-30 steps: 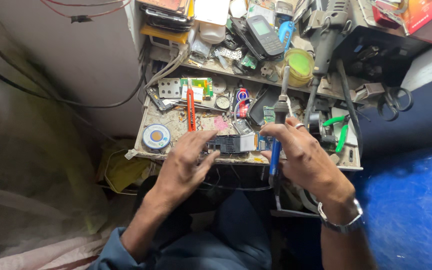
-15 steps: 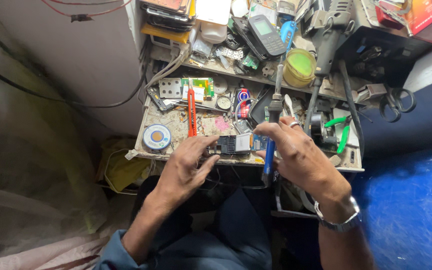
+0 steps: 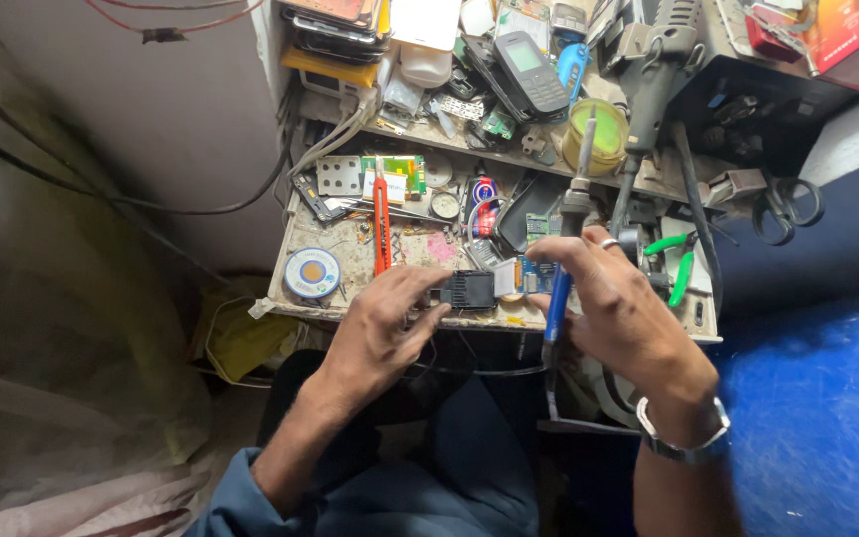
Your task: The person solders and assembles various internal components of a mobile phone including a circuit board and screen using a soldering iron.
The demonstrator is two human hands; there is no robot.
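Mid-soldering: left hand (image 3: 385, 323) clamped on small black part (image 3: 467, 289), right hand (image 3: 613, 303) gripping blue-handled soldering iron (image 3: 559, 298). Calls for steady tip placement above cluttered counter (image 3: 350, 254).

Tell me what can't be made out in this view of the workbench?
- Head view: the small black part is partly hidden by the left hand.
- The blue-handled tool runs behind the right hand; its grip is covered.
- The red box is cut off by the top edge.
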